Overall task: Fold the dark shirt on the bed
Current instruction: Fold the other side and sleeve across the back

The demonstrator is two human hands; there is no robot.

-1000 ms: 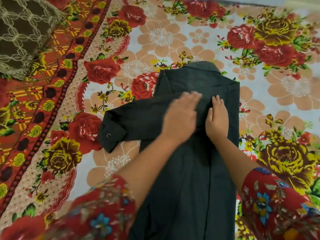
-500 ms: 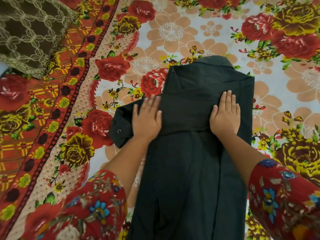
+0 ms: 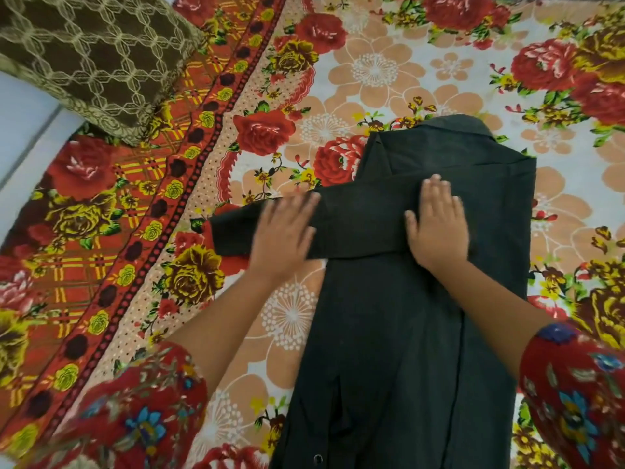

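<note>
The dark shirt (image 3: pixel 399 333) lies lengthwise on the flowered bed sheet (image 3: pixel 372 69), collar at the far end, its sides folded in to a narrow strip. One sleeve (image 3: pixel 338 225) lies crosswise over the chest and sticks out to the left past the shirt's edge. My left hand (image 3: pixel 282 235) presses flat on that sleeve near its cuff end, fingers straight, slightly blurred. On the sleeve over the shirt's chest my right hand (image 3: pixel 438 225) lies flat with fingers straight.
A brown cushion with a pale lattice pattern (image 3: pixel 91 59) lies at the top left on the sheet's red border. The bed's left edge and a pale floor (image 3: pixel 23 130) show beside it. My red flowered sleeves fill the lower corners.
My left hand has slid leftward along the sleeve, from the chest out toward the cuff. The right hand has stayed flat on the shirt's chest, shifting only slightly.
</note>
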